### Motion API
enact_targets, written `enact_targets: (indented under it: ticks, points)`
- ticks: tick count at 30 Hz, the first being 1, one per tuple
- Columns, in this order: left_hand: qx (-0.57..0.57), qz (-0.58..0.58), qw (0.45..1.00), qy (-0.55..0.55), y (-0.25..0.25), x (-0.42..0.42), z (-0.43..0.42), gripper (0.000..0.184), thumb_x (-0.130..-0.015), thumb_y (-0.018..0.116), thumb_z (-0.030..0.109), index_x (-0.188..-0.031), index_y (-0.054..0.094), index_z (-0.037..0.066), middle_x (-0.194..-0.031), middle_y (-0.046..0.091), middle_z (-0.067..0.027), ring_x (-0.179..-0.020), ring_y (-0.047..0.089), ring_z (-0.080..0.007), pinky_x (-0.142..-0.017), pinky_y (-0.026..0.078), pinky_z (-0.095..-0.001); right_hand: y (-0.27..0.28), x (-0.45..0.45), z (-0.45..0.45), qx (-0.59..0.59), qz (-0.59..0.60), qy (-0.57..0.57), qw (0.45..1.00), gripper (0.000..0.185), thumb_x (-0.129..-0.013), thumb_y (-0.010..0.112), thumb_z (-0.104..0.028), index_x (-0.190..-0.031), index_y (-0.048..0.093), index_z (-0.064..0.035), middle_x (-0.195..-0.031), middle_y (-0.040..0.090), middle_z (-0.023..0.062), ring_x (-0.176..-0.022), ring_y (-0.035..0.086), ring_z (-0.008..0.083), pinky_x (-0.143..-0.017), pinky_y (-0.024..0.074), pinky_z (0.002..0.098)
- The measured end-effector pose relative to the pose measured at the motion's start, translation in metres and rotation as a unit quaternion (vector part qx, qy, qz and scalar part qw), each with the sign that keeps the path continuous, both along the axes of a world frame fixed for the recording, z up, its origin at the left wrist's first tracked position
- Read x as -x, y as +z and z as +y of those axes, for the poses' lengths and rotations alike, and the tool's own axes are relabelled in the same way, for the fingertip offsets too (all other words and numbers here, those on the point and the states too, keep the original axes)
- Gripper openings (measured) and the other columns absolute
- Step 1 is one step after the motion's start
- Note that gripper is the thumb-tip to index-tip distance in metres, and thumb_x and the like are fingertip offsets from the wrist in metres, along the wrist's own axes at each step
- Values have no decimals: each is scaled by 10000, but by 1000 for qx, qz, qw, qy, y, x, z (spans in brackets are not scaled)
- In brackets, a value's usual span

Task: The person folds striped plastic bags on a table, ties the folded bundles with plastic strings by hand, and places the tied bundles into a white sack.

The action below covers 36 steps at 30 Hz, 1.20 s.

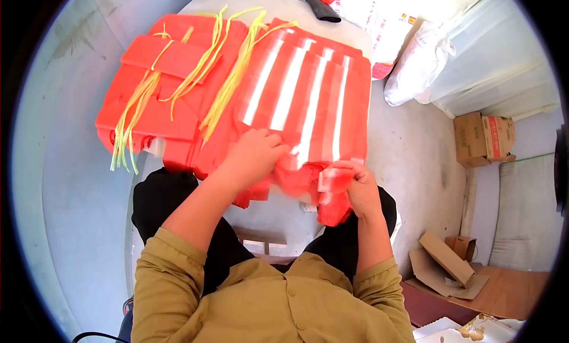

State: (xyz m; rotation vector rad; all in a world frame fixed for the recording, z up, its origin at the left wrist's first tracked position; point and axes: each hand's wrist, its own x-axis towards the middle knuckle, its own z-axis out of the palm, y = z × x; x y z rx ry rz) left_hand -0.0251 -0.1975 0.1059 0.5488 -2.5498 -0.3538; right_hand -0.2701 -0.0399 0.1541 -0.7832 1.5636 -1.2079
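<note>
A stack of red plastic bags with glossy white stripes lies in front of me, its loose handle ends drooping over the near edge. My left hand presses on the near left part of this stack, fingers bent against the plastic; its thumb is hidden. At the near right corner, my right hand pinches the handle end of a bag between thumb and fingers. Folded red bundles sit to the left, and yellow strips lie across them and beside the striped stack.
A pale table carries the bags. White printed sacks and a white plastic bag stand at the back right. Cardboard boxes are by the right wall, with flattened cardboard lower down. A pale wall borders the left.
</note>
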Motion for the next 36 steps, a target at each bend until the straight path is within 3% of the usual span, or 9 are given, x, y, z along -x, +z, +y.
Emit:
enact_targets:
  ticks: [4,11,14,20,23,29,32,36]
  points:
    - [1,-16,1000,2,4,-1,3,376,-764,703,50,-1133,733,112,-1023,668,-42,-976,626,-276,-868,516,-413,6,1,-25,-2,20,1,1000,126,-992,638,-68,-1100,696,-41,-964,727,40,-847,687,113,-740,557,289]
    - [-22,-48,999,9,8,0,6,332,-810,671,73,-1134,729,118,-1033,656,-35,-1012,614,-271,-908,504,-411,9,-14,-77,-104,91,121,983,175,-1047,576,-149,-1122,676,-26,-808,664,3,-588,605,88,-554,494,241]
    - [-8,-45,999,9,11,-1,7,286,-811,669,82,-1091,724,106,-1034,652,-41,-1016,613,-276,-915,501,-417,5,-18,-88,-136,124,146,972,225,-1034,588,-149,-1180,685,-8,-907,680,37,-746,622,111,-643,525,279]
    - [18,-89,996,9,11,-1,5,208,-795,670,78,-999,711,71,-1048,649,-60,-1023,611,-277,-922,497,-424,5,-29,-103,-105,149,144,973,215,-1026,584,-125,-1164,671,16,-927,692,79,-782,639,148,-706,544,327]
    - [-6,-74,997,-4,14,-2,5,201,-781,674,71,-979,707,61,-1037,651,-64,-1003,617,-282,-899,506,-427,-9,-33,-110,-64,182,168,967,238,-1037,599,-110,-1227,649,23,-901,669,51,-641,596,110,-613,510,286]
    - [5,-28,1000,-4,7,-1,3,182,-779,662,88,-957,692,67,-933,647,-67,-901,643,-291,-805,544,-416,-3,-40,-108,-79,191,145,968,277,-1032,606,-108,-1276,641,19,-1072,685,86,-853,653,153,-727,549,311]
    - [-1,-77,997,-5,18,-3,4,194,-786,653,94,-975,691,67,-917,647,-66,-891,649,-285,-785,552,-405,-3,-38,-109,-87,269,162,945,281,-1026,616,-120,-1268,641,22,-1116,686,107,-986,662,201,-835,553,342]
    - [4,-62,998,0,9,-2,5,197,-793,646,93,-984,688,65,-917,652,-63,-890,653,-281,-773,551,-398,-22,-42,-105,7,343,153,927,261,-1014,627,-125,-1226,653,26,-1129,682,145,-1028,669,268,-899,537,372]
